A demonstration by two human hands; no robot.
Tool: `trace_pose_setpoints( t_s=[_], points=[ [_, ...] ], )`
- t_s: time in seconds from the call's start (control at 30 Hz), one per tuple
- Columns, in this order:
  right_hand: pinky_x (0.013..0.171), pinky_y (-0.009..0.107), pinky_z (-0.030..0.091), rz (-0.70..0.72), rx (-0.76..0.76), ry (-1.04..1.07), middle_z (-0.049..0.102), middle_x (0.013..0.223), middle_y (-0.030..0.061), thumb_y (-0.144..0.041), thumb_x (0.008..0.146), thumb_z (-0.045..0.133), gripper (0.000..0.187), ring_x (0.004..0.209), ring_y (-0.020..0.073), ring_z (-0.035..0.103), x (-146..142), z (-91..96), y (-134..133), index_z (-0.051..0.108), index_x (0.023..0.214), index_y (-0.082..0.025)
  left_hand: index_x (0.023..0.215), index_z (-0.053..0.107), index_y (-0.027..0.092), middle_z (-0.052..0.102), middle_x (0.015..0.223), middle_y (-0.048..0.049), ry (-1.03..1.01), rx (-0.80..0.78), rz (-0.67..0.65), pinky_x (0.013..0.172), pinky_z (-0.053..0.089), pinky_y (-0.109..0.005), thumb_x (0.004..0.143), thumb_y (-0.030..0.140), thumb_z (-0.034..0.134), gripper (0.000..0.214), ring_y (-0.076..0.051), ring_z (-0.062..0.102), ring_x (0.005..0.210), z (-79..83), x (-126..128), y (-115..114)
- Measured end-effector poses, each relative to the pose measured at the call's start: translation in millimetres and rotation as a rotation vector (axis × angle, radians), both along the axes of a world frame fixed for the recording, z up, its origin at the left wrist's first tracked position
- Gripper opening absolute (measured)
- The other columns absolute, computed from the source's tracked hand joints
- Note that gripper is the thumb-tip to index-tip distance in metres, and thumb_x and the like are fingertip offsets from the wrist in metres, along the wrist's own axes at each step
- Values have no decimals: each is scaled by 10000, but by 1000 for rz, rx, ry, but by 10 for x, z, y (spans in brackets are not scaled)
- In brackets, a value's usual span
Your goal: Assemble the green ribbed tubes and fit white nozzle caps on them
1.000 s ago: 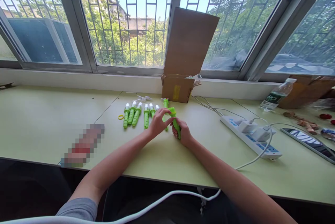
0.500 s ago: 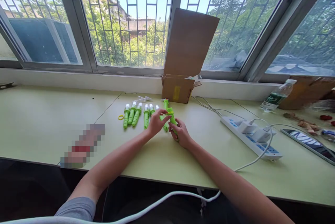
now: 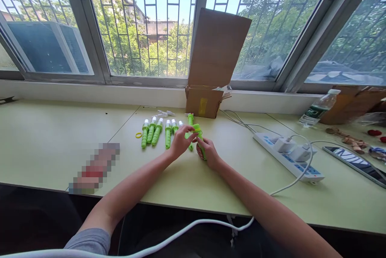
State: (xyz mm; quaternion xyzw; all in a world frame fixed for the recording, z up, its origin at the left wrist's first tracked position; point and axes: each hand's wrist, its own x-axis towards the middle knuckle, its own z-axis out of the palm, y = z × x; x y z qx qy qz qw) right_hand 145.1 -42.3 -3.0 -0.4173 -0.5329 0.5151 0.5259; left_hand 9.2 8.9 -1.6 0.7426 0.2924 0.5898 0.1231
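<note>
My right hand [image 3: 208, 152] is wrapped round the lower body of a bright green plastic tube [image 3: 200, 136], which it holds tilted above the table. At the tube's wider upper end, my left hand [image 3: 180, 142] pinches the yellow-green rim with thumb and fingertips. Just left of my hands lie several ribbed green tubes [image 3: 157, 132] with clear and white tops, side by side. Another green tube [image 3: 190, 119] lies behind my hands, partly covered by them. A small yellow ring [image 3: 138, 135] rests left of the row.
Behind my hands stands an open cardboard box [image 3: 205, 101] with its flap up. To the right are a power strip [image 3: 288, 157] with plugs and cables, a phone [image 3: 356, 165] and a water bottle [image 3: 320, 109]. Small clear pieces [image 3: 165, 113] lie near the sill.
The green tube's upper end has tipped slightly while both hands keep hold of it. The fingers of my right hand have shifted a little on its body.
</note>
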Motion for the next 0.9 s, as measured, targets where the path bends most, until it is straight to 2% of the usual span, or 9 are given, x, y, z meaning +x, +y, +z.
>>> trace_pose_setpoints(
  t_s=[0.2, 0.4, 0.53, 0.63, 0.73, 0.9],
  points=[
    [301, 199, 227, -73, 13, -17, 470, 458, -87, -488, 663, 681, 367, 306, 61, 313, 3, -38, -7, 502, 817, -207, 906, 591, 192, 652, 864, -39, -12, -29, -5, 741, 523, -326, 812, 354, 613, 189, -162, 634, 799, 3, 2, -5],
    [357, 219, 308, -131, 62, -12, 499, 519, -41, -435, 655, 693, 308, 387, 77, 412, 25, -34, 29, 514, 644, -184, 911, 591, 191, 664, 870, -36, -18, -46, -16, 751, 531, -323, 807, 355, 621, 196, -158, 643, 803, 0, 6, -13],
    [371, 224, 277, -103, 70, -21, 464, 473, -45, -428, 678, 668, 307, 379, 71, 381, 34, -23, 38, 508, 592, -180, 929, 598, 198, 673, 864, -29, -19, -41, -40, 739, 538, -313, 808, 339, 624, 188, -150, 651, 780, 7, 25, -29],
    [357, 220, 265, -76, 56, -5, 479, 470, -55, -455, 674, 671, 303, 356, 72, 378, 33, -24, 33, 546, 699, -179, 925, 601, 196, 674, 843, -26, -23, -42, -49, 734, 542, -309, 803, 331, 631, 185, -151, 657, 778, 8, 35, -31],
    [341, 210, 269, -90, 31, 13, 501, 466, -67, -476, 656, 690, 380, 339, 75, 375, 33, -32, 33, 546, 853, -185, 912, 598, 193, 675, 832, -24, -24, -49, -50, 732, 546, -312, 807, 332, 626, 177, -151, 661, 774, 4, 37, -28],
    [326, 201, 260, -72, 7, 48, 500, 437, -70, -469, 661, 692, 380, 320, 77, 378, 45, -32, 44, 512, 853, -195, 918, 591, 192, 676, 855, -31, -27, -64, -62, 724, 554, -312, 794, 356, 639, 211, -150, 660, 765, 11, 34, -41]
  ],
)
